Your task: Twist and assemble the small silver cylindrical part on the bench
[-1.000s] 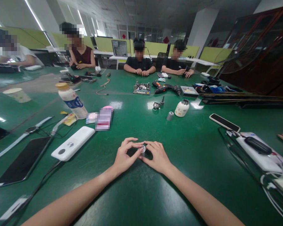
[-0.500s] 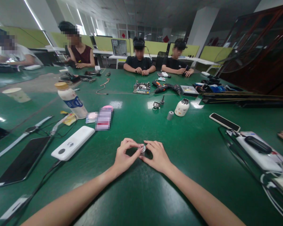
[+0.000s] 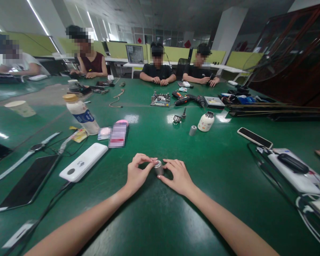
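A small grey metal cylinder (image 3: 159, 169) stands upright on the green table in front of me. My left hand (image 3: 138, 170) has thumb and fingers pinched together at its top left rim. On the other side, my right hand (image 3: 177, 175) curves around the cylinder, thumb tip low on its front and fingertips by its upper right edge. Whether anything tiny sits between the left fingertips is too small to tell. Farther off, a second metal cylinder (image 3: 192, 130) stands beside a cream bottle (image 3: 206, 121) with a face pattern.
A white power bank (image 3: 84, 162), a tablet (image 3: 28, 181) and a drink bottle (image 3: 82, 115) lie or stand to the left. At right are a phone (image 3: 254, 138) and cables. A circuit board (image 3: 160, 100) and power drills (image 3: 189, 99) lie farther back, before several seated people.
My left hand has shifted slightly left, uncovering more of the metal cylinder. My right hand stays nearly in place.
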`<state>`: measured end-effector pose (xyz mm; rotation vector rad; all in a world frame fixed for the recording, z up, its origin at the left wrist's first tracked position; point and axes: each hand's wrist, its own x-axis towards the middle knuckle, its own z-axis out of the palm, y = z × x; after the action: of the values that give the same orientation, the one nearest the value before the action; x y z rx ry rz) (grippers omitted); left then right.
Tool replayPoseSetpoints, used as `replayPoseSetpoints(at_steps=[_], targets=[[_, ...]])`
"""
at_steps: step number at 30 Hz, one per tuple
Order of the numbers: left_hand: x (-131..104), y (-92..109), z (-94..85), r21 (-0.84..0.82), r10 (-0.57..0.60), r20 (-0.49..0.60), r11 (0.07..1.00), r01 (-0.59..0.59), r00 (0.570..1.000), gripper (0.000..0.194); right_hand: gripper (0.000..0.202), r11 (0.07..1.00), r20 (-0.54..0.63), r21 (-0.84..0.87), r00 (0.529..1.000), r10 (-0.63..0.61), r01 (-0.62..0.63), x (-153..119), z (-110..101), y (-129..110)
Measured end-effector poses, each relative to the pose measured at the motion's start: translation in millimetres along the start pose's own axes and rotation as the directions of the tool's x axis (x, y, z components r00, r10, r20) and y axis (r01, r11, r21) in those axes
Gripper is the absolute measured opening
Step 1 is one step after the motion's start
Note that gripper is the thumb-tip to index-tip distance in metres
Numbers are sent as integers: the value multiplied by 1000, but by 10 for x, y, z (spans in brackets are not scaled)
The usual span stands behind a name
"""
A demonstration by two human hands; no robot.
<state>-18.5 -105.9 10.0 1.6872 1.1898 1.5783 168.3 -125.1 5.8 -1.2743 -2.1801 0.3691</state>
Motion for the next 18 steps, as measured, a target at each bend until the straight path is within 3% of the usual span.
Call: replayPoseSetpoints(at_steps=[4,8,10,13,15,18], targets=[[-19,-1,0,2,87,11,996,-88,996,13,24,1000,6,-8,1000,-3,3,-1,-4,-5],[-8,-18,-28,98,164,-105,983,-154,981,14,22,1000,9,-10,1000,2,-2,-4,2,-12],[24,-48,-50,223,139,-133,969,-107,981,12,22,1000,11,-8,1000,11,-10,-4,6,-13],[69,-109,-77,379,30,-31,925,-16,999,11,23,1000,17,2,1000,19,-19,-2,10,-10],[79,-147,-85,421,-41,38,907,21,998,11,23,1000,19,10,1000,20,-20,1,9,-7],[62,-187,-86,466,-47,59,885,14,997,5,24,1000,18,9,1000,25,-25,1,9,-4]])
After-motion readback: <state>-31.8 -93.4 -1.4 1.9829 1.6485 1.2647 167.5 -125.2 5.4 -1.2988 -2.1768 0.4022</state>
